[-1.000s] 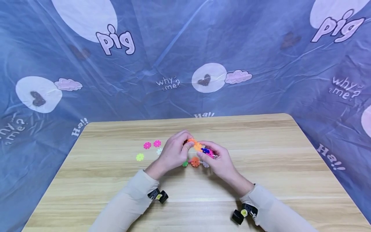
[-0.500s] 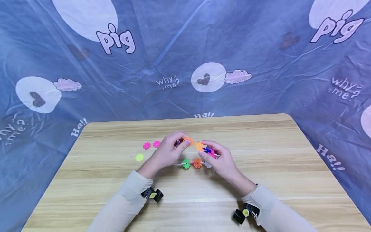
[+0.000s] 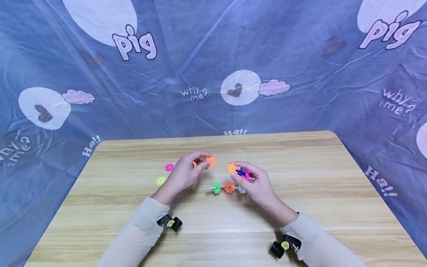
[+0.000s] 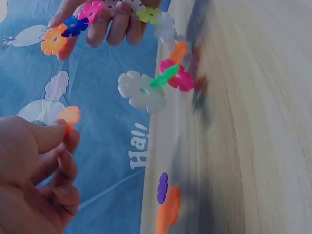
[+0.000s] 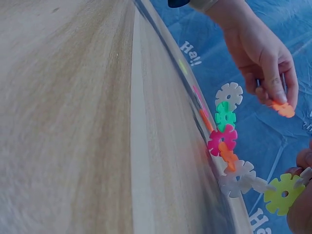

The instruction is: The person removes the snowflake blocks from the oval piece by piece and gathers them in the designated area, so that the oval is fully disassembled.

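Both hands are grasping. At the nine o'clock side of the work, the left hand (image 3: 184,173) pinches a loose orange disc (image 3: 211,162) between thumb and fingers; the disc stands out between two and three o'clock of that hand, apart from anything else. The right hand (image 3: 255,184) holds a chain (image 4: 165,25) of notched plastic discs partway along. The chain's light-orange end disc (image 3: 232,168) points to ten o'clock of the right hand, followed by a blue disc (image 3: 241,172), while the tail runs towards nine o'clock, with a green disc (image 3: 216,188) near its white end disc (image 4: 142,91). Whether the tail touches the desk (image 3: 320,174) cannot be told.

Out beyond the left hand, a pink disc (image 3: 169,167) lies between nine and ten o'clock, and a yellow disc (image 3: 161,181) between eight and nine.

The discs look thin, light, fairly stiff and smooth. The chain would probably swing or twist at its slotted joints, and a sideways pull might part them. The best hold is likely flat across a disc's faces, close to the end joint, leaving the outer notches free.
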`<action>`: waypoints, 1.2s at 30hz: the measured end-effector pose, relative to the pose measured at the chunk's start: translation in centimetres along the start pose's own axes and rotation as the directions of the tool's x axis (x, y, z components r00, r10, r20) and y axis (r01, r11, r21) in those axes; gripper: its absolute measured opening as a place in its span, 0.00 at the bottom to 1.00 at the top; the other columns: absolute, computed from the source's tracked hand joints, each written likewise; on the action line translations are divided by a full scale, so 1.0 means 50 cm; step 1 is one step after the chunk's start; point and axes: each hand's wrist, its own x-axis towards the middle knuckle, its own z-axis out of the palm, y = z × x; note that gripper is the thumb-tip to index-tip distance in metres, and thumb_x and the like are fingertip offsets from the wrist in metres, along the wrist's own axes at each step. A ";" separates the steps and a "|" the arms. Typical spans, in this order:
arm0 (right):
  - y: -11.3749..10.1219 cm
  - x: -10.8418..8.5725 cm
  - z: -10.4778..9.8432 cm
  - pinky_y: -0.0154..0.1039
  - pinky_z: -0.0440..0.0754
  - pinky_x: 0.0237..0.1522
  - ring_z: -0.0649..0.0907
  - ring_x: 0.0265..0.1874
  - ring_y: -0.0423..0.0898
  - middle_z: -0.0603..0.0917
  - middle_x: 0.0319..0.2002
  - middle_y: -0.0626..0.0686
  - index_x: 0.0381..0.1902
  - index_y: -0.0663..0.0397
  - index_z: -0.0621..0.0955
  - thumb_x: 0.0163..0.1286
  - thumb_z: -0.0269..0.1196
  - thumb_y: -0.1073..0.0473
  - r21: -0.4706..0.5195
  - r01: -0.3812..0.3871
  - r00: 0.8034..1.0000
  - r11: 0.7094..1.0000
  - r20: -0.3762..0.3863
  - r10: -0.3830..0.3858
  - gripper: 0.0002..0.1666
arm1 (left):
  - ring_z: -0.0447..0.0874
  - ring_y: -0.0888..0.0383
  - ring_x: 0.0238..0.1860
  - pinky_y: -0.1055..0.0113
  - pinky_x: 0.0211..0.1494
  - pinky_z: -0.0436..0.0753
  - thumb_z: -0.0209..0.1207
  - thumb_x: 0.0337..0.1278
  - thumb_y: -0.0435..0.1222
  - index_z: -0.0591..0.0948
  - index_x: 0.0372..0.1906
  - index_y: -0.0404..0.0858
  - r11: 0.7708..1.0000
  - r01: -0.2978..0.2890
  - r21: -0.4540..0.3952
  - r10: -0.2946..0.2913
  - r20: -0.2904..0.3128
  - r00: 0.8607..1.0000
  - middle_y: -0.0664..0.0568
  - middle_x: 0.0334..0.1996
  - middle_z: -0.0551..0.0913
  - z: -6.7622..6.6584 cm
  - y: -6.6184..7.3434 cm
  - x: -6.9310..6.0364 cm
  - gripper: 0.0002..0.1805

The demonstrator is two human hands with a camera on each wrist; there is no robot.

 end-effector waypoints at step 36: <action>-0.004 -0.001 0.002 0.46 0.93 0.37 0.94 0.38 0.52 0.89 0.47 0.54 0.66 0.65 0.81 0.74 0.68 0.69 0.014 -0.006 1.000 1.000 0.015 0.006 0.24 | 0.87 0.53 0.43 0.55 0.52 0.86 0.69 0.68 0.32 0.91 0.43 0.39 0.936 -0.015 0.353 -0.063 0.209 0.976 0.49 0.40 0.90 0.044 -0.054 0.040 0.03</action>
